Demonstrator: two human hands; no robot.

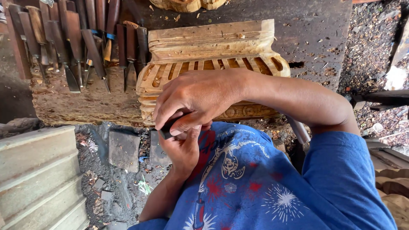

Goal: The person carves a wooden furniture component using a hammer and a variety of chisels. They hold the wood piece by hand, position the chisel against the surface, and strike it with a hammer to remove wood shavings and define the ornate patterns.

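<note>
At the near edge of the counter [85, 104], both hands are closing on one small dark tool [167, 127], most of it hidden. The right hand [198, 100] is arching over it from above, fingers curled down and thumb pressing along its upper side. The left hand [182, 147] is coming up from below, fingers wrapped around the underside. The visible part of the tool is showing as a short dark stub at the left of the two hands. Its long axis is running roughly left to right, tilted slightly down toward the left, and its working end cannot be made out. The tool is lying between the hands, under the right palm and above the left, just in front of the person's blue printed shirt [264, 187].

One carved wooden block [211, 47] with a row of slotted flutes is lying on the counter just beyond the hands. A rack of chisels [72, 38], well over a dozen, is lying to its left with blades pointing toward the person. One stepped wooden moulding [36, 170] is resting at lower left.
</note>
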